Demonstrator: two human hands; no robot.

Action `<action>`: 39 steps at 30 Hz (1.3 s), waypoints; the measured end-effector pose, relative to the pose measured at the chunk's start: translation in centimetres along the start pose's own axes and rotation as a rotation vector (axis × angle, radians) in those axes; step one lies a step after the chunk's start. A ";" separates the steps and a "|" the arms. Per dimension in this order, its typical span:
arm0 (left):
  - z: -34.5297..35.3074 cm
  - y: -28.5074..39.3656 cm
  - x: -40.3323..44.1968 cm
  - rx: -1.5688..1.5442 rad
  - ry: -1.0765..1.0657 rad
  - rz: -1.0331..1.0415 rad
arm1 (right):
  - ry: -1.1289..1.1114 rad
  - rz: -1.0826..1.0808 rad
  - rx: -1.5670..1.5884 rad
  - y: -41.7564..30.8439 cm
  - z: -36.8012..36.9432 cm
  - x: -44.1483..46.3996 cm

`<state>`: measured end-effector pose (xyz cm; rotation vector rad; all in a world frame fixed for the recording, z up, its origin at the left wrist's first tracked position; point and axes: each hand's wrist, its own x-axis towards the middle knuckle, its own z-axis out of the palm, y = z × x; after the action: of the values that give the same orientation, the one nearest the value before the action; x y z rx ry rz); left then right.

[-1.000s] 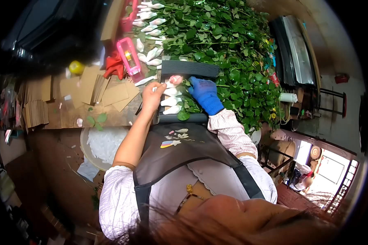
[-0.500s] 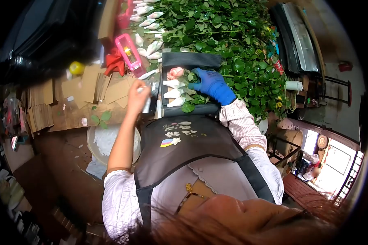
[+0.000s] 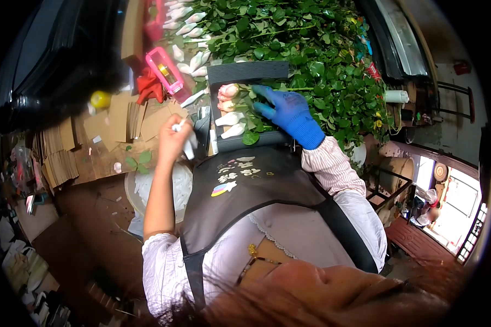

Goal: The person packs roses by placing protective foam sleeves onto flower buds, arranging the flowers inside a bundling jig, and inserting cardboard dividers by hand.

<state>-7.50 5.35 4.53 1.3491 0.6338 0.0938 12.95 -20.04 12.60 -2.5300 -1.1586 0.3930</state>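
Observation:
My left hand (image 3: 175, 136), bare, is closed round a white sleeve (image 3: 189, 148) left of the dark ribbed holder (image 3: 248, 71). Inside the holder lie two uncovered pink roses, an upper rose (image 3: 228, 91) and a lower rose (image 3: 225, 106). Below them are two buds in white sleeves, one bud (image 3: 229, 118) above another bud (image 3: 234, 130). My right hand (image 3: 289, 111), in a blue glove, has its thumb and fingers apart beside the leafy stems, right of the roses. Its fingertips are close to the leaves; whether they touch a stem is unclear.
Leafy stems (image 3: 322, 71) cover the bench beyond and to the right, with white-sleeved buds (image 3: 193, 17) at their left ends. A pink tape dispenser (image 3: 165, 71), red item (image 3: 148, 87), cardboard pieces (image 3: 114, 117) and yellow ball (image 3: 100, 99) lie left. A tub (image 3: 136, 191) stands below.
My left hand has moved left and down from the buds with a white sleeve. A second pink rose is now uncovered in the holder. My gloved right hand has shifted slightly right.

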 end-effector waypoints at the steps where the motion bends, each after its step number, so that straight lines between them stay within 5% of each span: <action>1: 0.9 -0.2 0.2 0.241 0.002 0.045 | -0.088 -0.015 -0.060 0.0 0.2 -0.1; 3: 4.1 -0.4 0.3 0.397 0.043 0.186 | -0.259 -0.040 -0.180 -0.3 0.6 -0.2; 6: 6.3 1.2 0.9 0.496 -0.165 -0.001 | -0.279 -0.018 -0.317 -0.1 3.4 0.2; 10: 7.0 0.3 0.8 0.444 -0.108 0.088 | -0.288 0.004 -0.331 0.5 5.0 0.1; 15: 2.8 0.6 0.2 0.022 0.240 -0.026 | -0.265 0.009 -0.295 1.3 5.4 -0.5; 17: 0.0 1.3 -0.3 -0.147 0.134 0.110 | -0.280 0.016 -0.259 0.9 3.8 -0.5; 19: 0.0 1.2 -1.3 0.127 0.128 0.137 | -0.245 -0.014 -0.209 0.9 1.9 -0.8; 20: 0.3 1.1 -1.8 0.057 0.097 -0.066 | -0.227 -0.029 -0.186 0.6 1.0 -1.0; 29: 4.2 1.6 0.2 0.136 -0.257 0.019 | -0.346 -0.079 0.160 -0.9 -2.1 -0.2; 31: 5.5 0.0 1.7 0.353 -0.158 0.155 | -0.360 -0.101 0.104 -0.3 -0.5 0.2; 36: 5.7 -1.1 2.3 0.596 -0.142 0.000 | -0.438 -0.034 -0.115 -0.1 2.6 1.0; 39: 4.7 -1.6 1.8 0.329 -0.129 0.037 | -0.372 -0.041 0.043 0.4 1.4 0.4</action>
<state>-4.25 1.59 2.75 1.6696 0.5300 -0.0712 12.96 -19.67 11.16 -2.4557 -1.3097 0.8971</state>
